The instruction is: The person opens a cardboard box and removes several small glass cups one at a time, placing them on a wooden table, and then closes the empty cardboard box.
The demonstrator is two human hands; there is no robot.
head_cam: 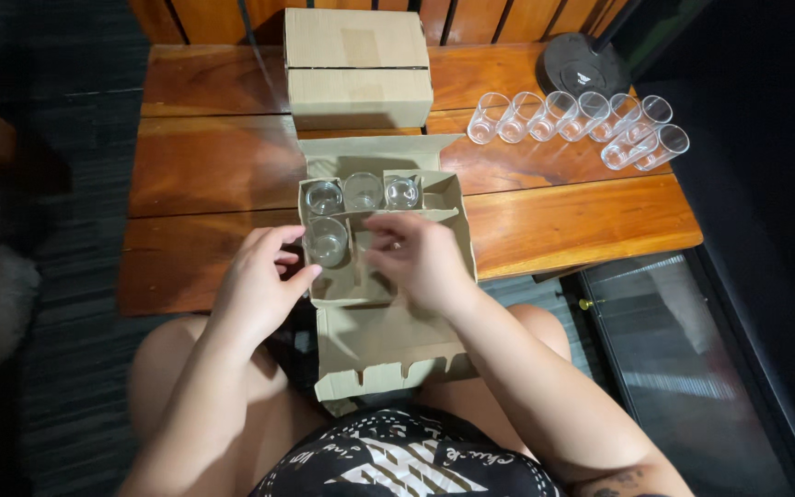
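Open cardboard divider box (361, 276) at wooden table (591, 221) edge, four clear glasses (327, 239) inside; left hand (255, 285) loosely curled on its left wall, right hand (420, 258) half-open over dividers, holding nothing visible.

Both arms are bare to the shoulder; the person wears a black garment (397, 460) with white patterns, knees uncovered.

single head-worn camera, looks steeply down and forward over the person's lap, close range on the open cardboard box (388, 276) at frame centre, wooden table (213, 166) fills the upper half, dark floor at both edges, no second view to overlap
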